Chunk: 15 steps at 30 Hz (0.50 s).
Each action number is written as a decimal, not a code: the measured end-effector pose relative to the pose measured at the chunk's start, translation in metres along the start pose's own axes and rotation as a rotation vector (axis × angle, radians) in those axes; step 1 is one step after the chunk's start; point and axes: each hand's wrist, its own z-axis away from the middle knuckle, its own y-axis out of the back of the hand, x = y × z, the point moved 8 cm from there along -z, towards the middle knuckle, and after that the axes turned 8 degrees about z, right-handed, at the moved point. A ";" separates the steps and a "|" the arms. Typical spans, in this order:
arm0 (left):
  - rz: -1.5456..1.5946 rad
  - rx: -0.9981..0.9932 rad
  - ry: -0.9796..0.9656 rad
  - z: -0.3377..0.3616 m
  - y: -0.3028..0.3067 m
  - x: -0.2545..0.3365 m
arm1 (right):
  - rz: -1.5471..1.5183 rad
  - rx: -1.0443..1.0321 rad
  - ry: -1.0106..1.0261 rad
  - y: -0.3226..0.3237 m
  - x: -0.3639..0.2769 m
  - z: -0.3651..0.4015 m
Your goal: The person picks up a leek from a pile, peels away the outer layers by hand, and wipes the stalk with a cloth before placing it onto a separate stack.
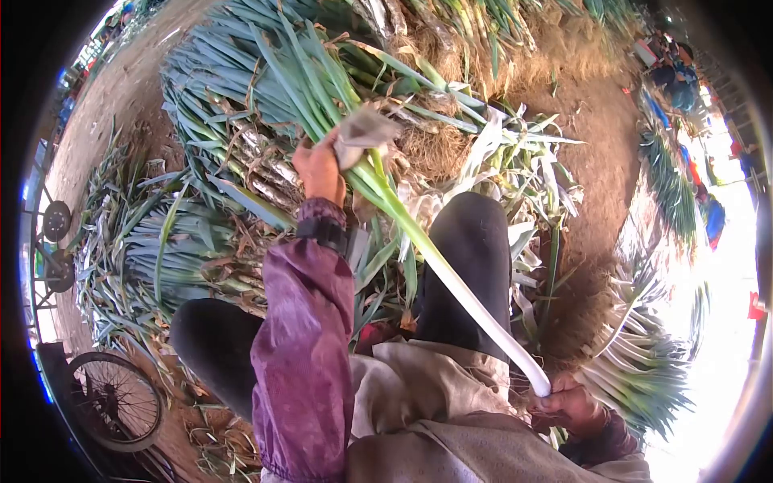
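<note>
A long leek (pixel 451 278) stretches diagonally across my lap, its green leaves at the upper left and its white stalk at the lower right. My left hand (pixel 320 167) is closed around the leafy part. A pale, dry leaf (pixel 364 135), smeared by motion, sticks out beside those fingers. Down at the root end, my right hand (pixel 570 404) grips the base of the white stalk. Under the left hand lies a big heap of untrimmed leeks (pixel 217 72) with dry outer leaves.
Peeled leaf scraps (pixel 515 153) lie beyond my knee (pixel 471 241). More leeks with clean white stalks (pixel 644 362) are spread at the right. Rooty bundles (pixel 547 56) fill the far side. A bicycle wheel (pixel 117 398) stands lower left, and a person (pixel 676 76) sits at the far right.
</note>
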 end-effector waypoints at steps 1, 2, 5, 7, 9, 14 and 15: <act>0.092 -0.093 -0.007 -0.017 0.006 -0.007 | 0.035 -0.090 0.053 -0.009 -0.006 -0.003; 0.184 -0.186 -0.015 -0.024 0.006 -0.007 | 0.070 -0.179 0.108 -0.020 -0.013 -0.004; 0.534 -0.337 0.077 -0.006 0.000 -0.016 | 0.313 -0.110 0.204 -0.027 -0.024 -0.005; 0.355 -0.383 0.143 0.028 0.002 -0.024 | 0.531 -0.004 0.293 -0.022 -0.030 -0.010; 0.198 -0.622 0.213 0.069 -0.008 -0.036 | 0.804 0.147 0.406 -0.016 -0.035 -0.012; 0.072 -0.205 0.183 0.100 -0.007 -0.089 | 1.716 0.439 0.755 -0.037 -0.036 -0.015; 0.050 -0.060 0.174 0.102 -0.016 -0.080 | 1.782 0.542 0.866 -0.044 -0.043 -0.007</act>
